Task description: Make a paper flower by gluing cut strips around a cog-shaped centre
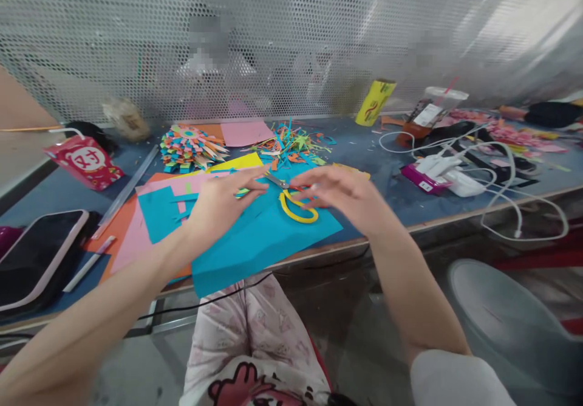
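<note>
Perforated metal panel (291, 47) stands behind a cluttered dark-blue surface (357, 154). Bright blue sheet (268, 242) overhangs the near edge, pink sheet (132, 239) to its left. Yellow-handled scissors (298, 214) sit over the blue, between the two hands, blades toward the left. Right hand (350, 196): fingers curved at the handle; too blurred to tell whether they grip. Left hand (221, 199): fingers bent, tips near the blades, a thin green strip (241, 192) just by them; cannot tell whether it is pinched. Beyond: fringed paper bundle (189, 149), loose heap of cut strips (291, 144). Farther right, yellow canister (375, 103), lidded cup (430, 111), purple power block (423, 182). Far left, red pouch (86, 160) with a straw.
</note>
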`<state>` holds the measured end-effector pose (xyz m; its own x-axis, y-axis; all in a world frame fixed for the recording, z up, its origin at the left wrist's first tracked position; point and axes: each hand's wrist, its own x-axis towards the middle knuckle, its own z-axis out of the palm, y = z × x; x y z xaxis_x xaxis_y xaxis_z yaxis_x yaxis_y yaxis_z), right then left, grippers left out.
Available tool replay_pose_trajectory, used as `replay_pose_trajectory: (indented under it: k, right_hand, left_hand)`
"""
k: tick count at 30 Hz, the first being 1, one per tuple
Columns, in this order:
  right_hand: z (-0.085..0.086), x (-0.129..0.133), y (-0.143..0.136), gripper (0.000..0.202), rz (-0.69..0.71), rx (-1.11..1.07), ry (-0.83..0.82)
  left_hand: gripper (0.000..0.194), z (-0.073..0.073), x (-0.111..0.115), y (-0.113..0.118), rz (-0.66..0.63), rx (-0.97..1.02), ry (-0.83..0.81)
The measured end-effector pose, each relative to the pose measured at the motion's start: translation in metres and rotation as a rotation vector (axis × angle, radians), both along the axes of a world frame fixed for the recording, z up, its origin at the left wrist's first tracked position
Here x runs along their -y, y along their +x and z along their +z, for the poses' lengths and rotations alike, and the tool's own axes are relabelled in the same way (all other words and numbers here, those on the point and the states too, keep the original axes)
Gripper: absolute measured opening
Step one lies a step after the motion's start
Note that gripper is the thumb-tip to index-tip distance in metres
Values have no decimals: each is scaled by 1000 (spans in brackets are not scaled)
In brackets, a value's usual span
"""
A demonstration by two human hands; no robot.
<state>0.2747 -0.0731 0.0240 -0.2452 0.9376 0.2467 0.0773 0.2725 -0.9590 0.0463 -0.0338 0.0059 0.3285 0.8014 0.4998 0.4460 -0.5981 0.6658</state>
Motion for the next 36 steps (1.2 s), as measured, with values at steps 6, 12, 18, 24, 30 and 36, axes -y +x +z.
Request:
replay_pose_trajectory:
  k: [6, 12, 18, 24, 30, 36]
  right_hand:
    - [0, -10, 9, 23, -530, -161, 365]
    - [-23, -8, -43, 39, 187, -363, -318]
    - [-28, -15, -40, 37, 200, -571, -425]
    - [-31, -19, -34, 32, 103, -500, -404]
    - [-32, -12, -36, 31, 33, -497, -384]
    - [-35, -12, -50, 34, 36, -539, -334]
  left_hand:
    - [51, 11, 1, -5, 17, 102, -105]
    - [36, 2, -2, 10, -149, -72, 332]
    - [44, -7, 2, 4, -139, -314, 609]
    - [61, -6, 15, -3, -130, -445, 631]
    - [70, -9, 21, 1, -53, -208, 410]
    - [71, -17, 19, 23, -95, 132, -87]
